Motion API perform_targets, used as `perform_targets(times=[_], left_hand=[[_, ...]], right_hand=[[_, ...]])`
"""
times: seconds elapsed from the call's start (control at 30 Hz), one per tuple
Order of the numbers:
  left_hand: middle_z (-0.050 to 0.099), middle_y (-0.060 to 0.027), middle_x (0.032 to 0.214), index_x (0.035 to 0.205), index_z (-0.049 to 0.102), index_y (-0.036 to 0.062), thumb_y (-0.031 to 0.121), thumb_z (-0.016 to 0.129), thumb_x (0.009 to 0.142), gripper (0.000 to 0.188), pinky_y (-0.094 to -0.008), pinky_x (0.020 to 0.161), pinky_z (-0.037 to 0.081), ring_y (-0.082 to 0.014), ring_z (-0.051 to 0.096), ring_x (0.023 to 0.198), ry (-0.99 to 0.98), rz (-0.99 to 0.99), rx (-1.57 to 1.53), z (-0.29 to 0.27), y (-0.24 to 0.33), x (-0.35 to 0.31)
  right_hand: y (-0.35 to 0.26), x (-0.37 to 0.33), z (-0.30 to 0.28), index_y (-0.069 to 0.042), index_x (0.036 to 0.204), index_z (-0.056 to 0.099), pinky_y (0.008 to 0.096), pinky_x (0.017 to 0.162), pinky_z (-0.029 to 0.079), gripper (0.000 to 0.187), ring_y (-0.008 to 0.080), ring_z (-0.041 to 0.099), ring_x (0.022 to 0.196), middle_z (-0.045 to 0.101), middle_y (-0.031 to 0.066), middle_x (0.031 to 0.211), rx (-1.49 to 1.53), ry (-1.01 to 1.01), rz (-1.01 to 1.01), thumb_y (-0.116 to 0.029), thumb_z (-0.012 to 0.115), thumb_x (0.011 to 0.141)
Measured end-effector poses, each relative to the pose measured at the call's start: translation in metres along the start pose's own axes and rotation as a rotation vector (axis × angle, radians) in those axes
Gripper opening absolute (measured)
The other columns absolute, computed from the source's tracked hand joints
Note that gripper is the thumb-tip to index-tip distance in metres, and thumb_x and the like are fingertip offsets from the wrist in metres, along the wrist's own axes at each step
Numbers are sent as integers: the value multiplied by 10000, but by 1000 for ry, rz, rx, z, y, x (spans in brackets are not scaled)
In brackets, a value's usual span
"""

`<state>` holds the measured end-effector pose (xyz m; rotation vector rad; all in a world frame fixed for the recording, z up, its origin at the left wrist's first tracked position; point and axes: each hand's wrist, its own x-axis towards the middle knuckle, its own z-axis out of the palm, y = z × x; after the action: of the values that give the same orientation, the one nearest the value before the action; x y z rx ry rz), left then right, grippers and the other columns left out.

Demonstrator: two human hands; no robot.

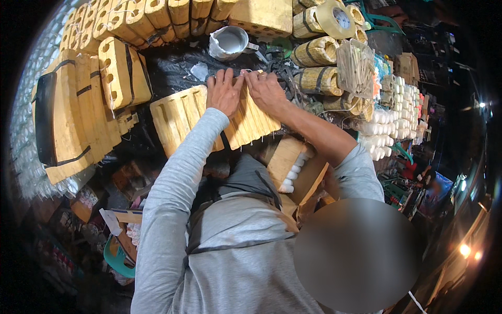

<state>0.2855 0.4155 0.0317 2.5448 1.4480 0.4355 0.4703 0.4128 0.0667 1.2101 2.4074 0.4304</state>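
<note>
From left to right, with clock positions read from the centre of the head view: between 9 and 10 o'clock, a yellow stack [78, 136] is bound with black straps. At 10 o'clock, a yellow block with holes [116, 73] stands beside it. At 11 o'clock, the grooved yellow block [251, 123] rests directly in front of the person, below both hands. The left hand [225, 93] lies palm down on this block, fingers spread toward its far edge; whether its grip closes on anything cannot be told. Just left of 12 o'clock, a white cup [228, 42] stands beyond the hands. Just past 12 o'clock, the right hand [267, 93] places its fingertips at the block's far edge; its grip state cannot be told. At 1 o'clock, strapped yellow rolls [314, 52] adjoin a tape roll [335, 20].
</note>
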Motion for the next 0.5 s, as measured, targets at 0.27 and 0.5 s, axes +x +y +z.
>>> perform_targets(times=[0.27,0.5], left_hand=[[510,-122,1482,1539,568,239,172,548,949,594,-496,1033,374,-338,460,1309,-190,30,87,1,-12,7],[499,-129,1517,1536,571,237,174,532,973,567,-514,1037,372,-350,452,1347,-223,90,139,-5,-17,10]], right_hand=[[5,3,7,1,1488,550,389,710,497,531,235,675,865,625,102,1084,160,63,6,-191,541,993],[14,-6,0,-30,1368,622,451,720,516,424,289,695,848,656,114,1020,406,197,159,-191,566,980]])
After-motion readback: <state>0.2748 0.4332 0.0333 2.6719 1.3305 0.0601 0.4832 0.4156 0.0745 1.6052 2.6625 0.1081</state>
